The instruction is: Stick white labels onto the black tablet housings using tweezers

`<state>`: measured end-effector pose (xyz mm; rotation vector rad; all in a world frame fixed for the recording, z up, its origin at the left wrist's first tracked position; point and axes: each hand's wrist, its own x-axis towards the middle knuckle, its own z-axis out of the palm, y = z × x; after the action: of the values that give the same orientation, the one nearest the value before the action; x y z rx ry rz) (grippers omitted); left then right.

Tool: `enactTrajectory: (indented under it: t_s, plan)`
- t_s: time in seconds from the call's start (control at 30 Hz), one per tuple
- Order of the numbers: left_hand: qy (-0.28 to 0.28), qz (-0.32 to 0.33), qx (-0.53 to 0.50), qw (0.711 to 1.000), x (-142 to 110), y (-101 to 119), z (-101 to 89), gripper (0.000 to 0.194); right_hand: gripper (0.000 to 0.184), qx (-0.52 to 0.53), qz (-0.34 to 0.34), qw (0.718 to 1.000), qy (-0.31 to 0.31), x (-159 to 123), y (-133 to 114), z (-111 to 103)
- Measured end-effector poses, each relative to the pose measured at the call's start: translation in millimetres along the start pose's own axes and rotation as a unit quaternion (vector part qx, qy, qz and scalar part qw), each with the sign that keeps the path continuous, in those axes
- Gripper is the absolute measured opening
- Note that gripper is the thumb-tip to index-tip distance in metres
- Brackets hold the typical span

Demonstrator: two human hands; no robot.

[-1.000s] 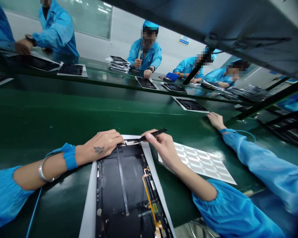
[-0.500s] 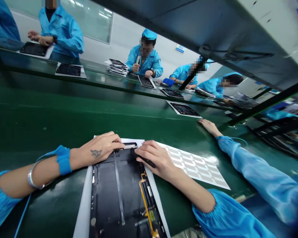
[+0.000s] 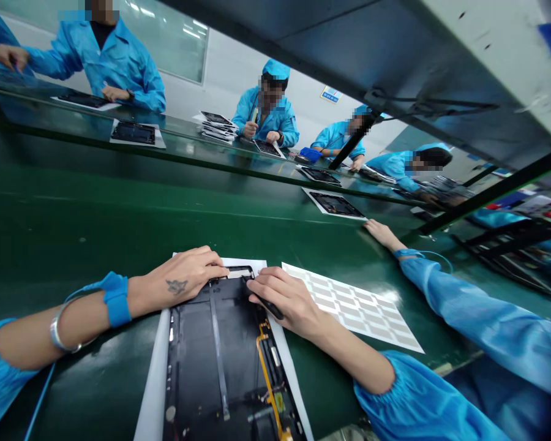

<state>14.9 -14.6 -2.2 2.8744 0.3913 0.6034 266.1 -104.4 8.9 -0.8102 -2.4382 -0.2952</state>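
An opened black tablet housing [image 3: 195, 355] lies on a white sheet [image 3: 149, 373] in front of me. Flat ribbon cable runs down its middle, and an orange flex cable follows its right side. My left hand [image 3: 190, 272] grips the top left corner, its fingers bent over the edge beside a pale strip [image 3: 239, 273]. Slim black tweezers [image 3: 272, 308] sit in my right hand [image 3: 287, 297], whose fingers are closed around them. Their tip points into the top right corner of the housing; the exact contact is hidden by the fingers.
A sheet of grey labels [image 3: 362, 312] lies right of the housing. A neighbour's hand [image 3: 381, 234] rests near another housing [image 3: 337, 204] on paper. Across the bench, co-workers handle housings beside a stack [image 3: 217, 125]. A metal shelf [image 3: 326, 43] hangs overhead.
My right hand and the tweezers have shifted very slightly left. My left hand stays in place. Across the bench at far left, a co-worker has stretched one arm out sideways.
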Motion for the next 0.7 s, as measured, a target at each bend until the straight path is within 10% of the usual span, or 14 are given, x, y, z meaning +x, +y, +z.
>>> enactTrajectory:
  t_s: [0.37,0.6,0.7]
  plan:
    - [-0.008,0.022,0.058,0.998,1.0,0.6,0.7,0.040,0.014,0.039,0.029,0.999,0.011,-3.8,1.2,0.3]
    - [-0.028,0.025,0.088,0.995,1.2,1.0,0.0,0.046,0.011,0.094,0.141,0.974,0.149,1.0,7.6,-10.2]
    - [-0.018,0.035,0.079,0.996,-0.3,-2.1,2.3,0.043,0.011,0.110,0.111,0.983,0.100,1.3,9.3,-11.6]
